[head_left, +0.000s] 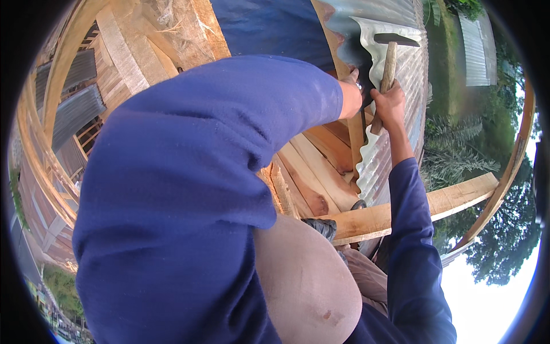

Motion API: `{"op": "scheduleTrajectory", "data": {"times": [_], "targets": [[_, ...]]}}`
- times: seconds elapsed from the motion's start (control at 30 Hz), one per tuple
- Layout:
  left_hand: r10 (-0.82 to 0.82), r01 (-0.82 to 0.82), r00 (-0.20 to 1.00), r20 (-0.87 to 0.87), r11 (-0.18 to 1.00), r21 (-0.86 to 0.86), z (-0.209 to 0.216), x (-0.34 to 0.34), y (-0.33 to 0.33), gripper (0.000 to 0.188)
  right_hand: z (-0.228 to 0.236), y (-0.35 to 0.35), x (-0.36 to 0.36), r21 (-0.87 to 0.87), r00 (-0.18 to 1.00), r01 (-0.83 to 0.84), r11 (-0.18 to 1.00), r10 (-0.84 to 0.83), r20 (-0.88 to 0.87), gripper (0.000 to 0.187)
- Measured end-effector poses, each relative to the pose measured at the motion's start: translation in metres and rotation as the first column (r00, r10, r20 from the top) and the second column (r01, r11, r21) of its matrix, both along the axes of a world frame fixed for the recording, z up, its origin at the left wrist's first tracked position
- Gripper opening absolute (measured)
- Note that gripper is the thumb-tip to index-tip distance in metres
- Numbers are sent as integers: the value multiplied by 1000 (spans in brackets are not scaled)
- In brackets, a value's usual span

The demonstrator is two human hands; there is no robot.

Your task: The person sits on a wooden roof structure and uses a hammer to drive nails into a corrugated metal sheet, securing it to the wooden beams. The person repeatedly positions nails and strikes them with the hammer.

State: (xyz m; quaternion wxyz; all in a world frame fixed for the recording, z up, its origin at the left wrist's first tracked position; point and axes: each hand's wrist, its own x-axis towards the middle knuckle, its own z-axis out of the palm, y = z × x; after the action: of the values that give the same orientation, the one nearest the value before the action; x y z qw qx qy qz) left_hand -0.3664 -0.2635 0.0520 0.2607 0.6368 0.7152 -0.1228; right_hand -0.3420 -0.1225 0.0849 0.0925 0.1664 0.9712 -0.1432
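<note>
My right hand (390, 105) is closed around the wooden handle of a hammer (389, 69). The hammer's dark metal head points up over the corrugated metal sheets (401, 63). Just left of it, my left hand (350, 94) is at the sheets' wavy edge, beside a narrow timber (356, 135). One finger is stretched upward there, and the others look bent in. A small pale, shiny spot shows at those fingers, too small to name. My left sleeve and the hand itself hide whatever the fingertips hold.
Wooden boards (321, 172) lie below my hands. A thick beam (458, 198) runs to the right, near my knee (312, 281). Blue sheeting (275, 31) spreads at the top, beside rough timber (195, 28). Trees and grass show beyond the roof edge, far below.
</note>
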Motion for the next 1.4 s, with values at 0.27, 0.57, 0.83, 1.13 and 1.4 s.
{"op": "scheduleTrajectory", "data": {"times": [0.27, 0.57, 0.83, 1.13, 1.4], "targets": [[-81, 79, 996, -36, 995, -53, -5, 4, 13, 86, -5, 6, 1, 25, 1000, 29, 999, -29, 2, 48], [0, -6, 999, 32, 982, 189, -18, 0, 0, 65, -7, -8, 3, 34, 999, 42, 999, -43, 14, 52], [168, -160, 906, 389, 986, -55, 60, -33, -23, 29, -11, -6, 4, -89, 983, 182, 979, -180, 24, 62], [810, -788, 149, 568, 444, -426, 28, -60, -27, 36, -21, 4, 7, -271, 987, 139, 952, -156, -38, 76], [709, -806, -308, 635, 160, -570, 5, -18, -20, 40, -13, 23, 17, -452, 970, 198, 870, -239, -34, 58]]}}
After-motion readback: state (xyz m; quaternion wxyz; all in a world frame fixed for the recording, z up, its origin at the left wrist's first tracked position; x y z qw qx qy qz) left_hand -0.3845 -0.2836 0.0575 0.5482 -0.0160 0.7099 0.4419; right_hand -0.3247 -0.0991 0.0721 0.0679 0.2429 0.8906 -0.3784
